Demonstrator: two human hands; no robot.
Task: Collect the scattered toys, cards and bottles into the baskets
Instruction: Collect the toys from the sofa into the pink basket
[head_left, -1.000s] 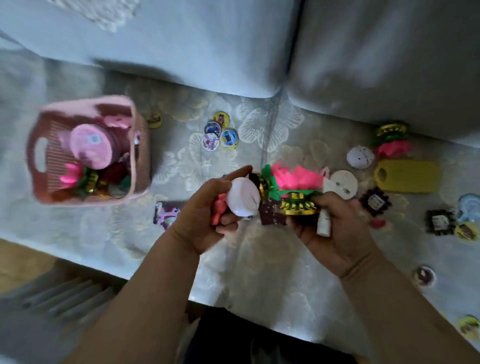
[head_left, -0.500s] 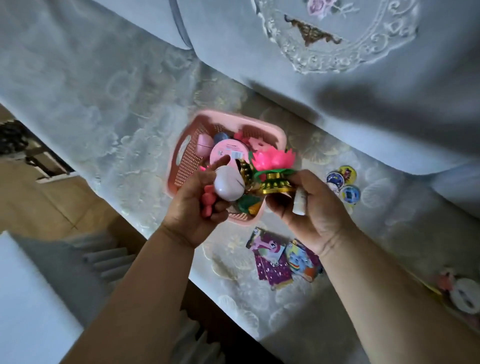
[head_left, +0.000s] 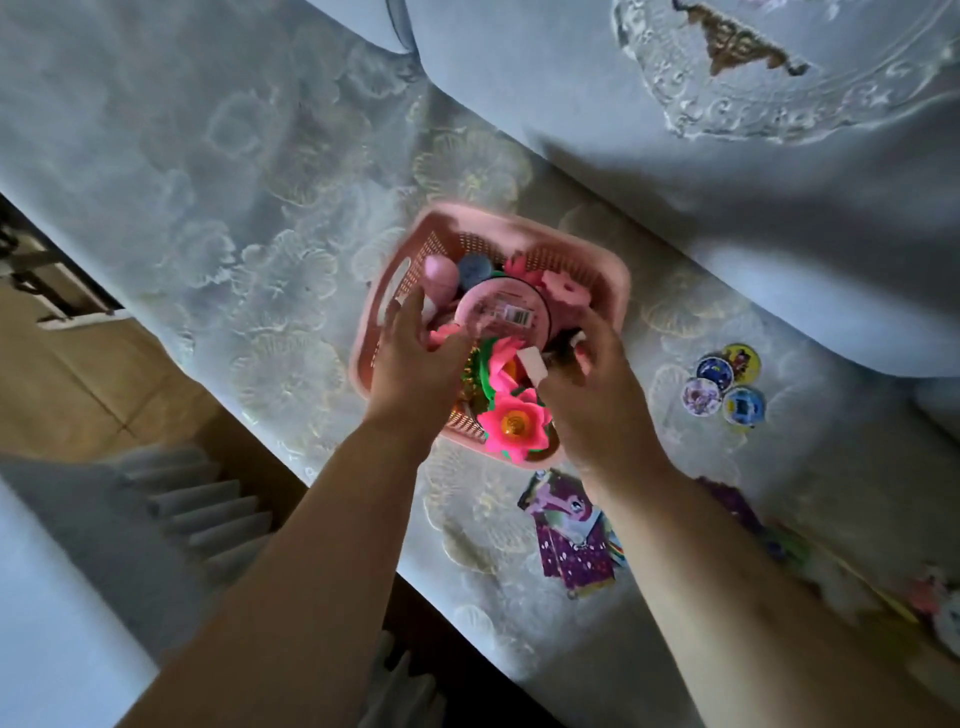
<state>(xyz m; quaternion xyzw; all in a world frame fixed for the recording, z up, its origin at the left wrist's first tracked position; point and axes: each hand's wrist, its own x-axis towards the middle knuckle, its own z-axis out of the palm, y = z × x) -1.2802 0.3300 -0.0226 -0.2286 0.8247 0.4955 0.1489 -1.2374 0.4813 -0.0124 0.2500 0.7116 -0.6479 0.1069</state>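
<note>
A pink basket (head_left: 597, 260) stands on the pale embroidered sofa seat, filled with toys. Inside are a round pink tub with a barcode label (head_left: 501, 312) and two pink lotus toys (head_left: 514, 426), one lying at the near rim. My left hand (head_left: 410, 358) hovers over the basket's left side with straight fingers and holds nothing. My right hand (head_left: 587, 395) is over the right side. A small white bottle (head_left: 532, 366) sits at its thumb tip, and blur hides whether it is gripped.
Several round picture discs (head_left: 724, 387) lie on the seat right of the basket. Pony cards (head_left: 569, 525) lie in front of it, near the seat's edge. More toys (head_left: 935, 608) are blurred at far right. The sofa back (head_left: 727, 182) rises behind.
Both hands carried the toys from the seat's middle to the basket. The left hand has let go of the white egg. The lotus toy has left the right hand and lies in the basket.
</note>
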